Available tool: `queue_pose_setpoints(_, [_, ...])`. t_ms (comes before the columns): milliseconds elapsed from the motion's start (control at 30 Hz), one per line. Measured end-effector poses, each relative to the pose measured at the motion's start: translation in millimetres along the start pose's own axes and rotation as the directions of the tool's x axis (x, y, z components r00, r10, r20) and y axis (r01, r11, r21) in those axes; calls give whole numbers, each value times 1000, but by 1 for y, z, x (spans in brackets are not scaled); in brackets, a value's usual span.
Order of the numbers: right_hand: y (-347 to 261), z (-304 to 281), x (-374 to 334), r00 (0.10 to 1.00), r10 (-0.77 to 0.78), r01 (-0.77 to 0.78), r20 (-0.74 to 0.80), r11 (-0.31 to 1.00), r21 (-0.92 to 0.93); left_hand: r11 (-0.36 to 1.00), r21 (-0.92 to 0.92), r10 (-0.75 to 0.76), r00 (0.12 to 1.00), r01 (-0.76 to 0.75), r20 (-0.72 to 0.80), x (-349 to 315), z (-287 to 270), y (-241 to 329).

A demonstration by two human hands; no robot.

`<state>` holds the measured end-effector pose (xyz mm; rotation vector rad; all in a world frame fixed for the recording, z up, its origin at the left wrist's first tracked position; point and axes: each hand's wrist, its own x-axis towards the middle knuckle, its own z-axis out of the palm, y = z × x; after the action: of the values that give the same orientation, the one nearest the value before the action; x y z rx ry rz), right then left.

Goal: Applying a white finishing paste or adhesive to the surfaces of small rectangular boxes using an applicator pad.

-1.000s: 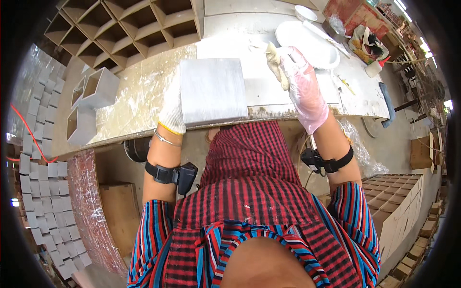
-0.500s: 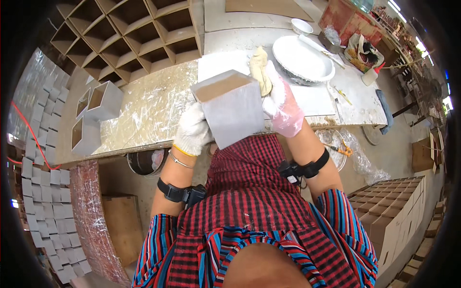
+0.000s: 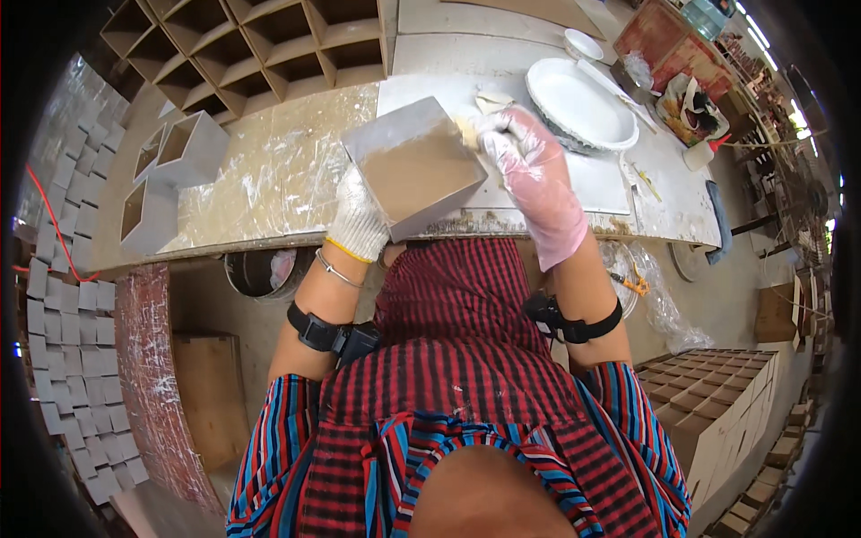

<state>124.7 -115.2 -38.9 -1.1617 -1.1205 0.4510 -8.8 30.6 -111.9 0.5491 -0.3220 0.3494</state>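
A grey, open-topped box (image 3: 438,213) with a brown inside floor is held tilted above the front of the worktable, its opening turned toward me. My left hand (image 3: 359,208), in a white knit glove, grips it from the left; some of its fingers are hidden behind the box. My right hand (image 3: 535,170) wears a clear plastic glove over a white one. Its fingers are pinched round a cream cloth (image 3: 466,132), which touches the box's right rim. Part of the cloth shows above the fingers.
A round basin (image 3: 621,142) of white paste stands to the right, with a small white bowl (image 3: 583,43) behind it. Several grey boxes (image 3: 154,215) sit at the left. A brown compartment rack (image 3: 269,90) rests at the back left. The table's front edge (image 3: 296,240) runs below my hands.
The box has been tipped so that its opening faces me and more of its inside shows. My right hand has turned, bringing the cloth against the box's right rim.
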Motion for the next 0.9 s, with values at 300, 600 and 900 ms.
queue_pose_setpoints(300, [-15, 61, -20, 893, -301, 446, 335, 493, -747, 980, 181, 147, 924, -86, -352, 3, 8, -7])
queue_pose_setpoints(600, [10, 43, -3, 843, -484, 492, 235, 518, -699, 966, 233, 232, 786, -115, -574, 14, 0, -7])
queue_pose_setpoints(900, [9, 44, -8, 848, -493, 488, 197, 580, -652, 743, 659, 313, 930, -115, -191, 12, -25, -4])
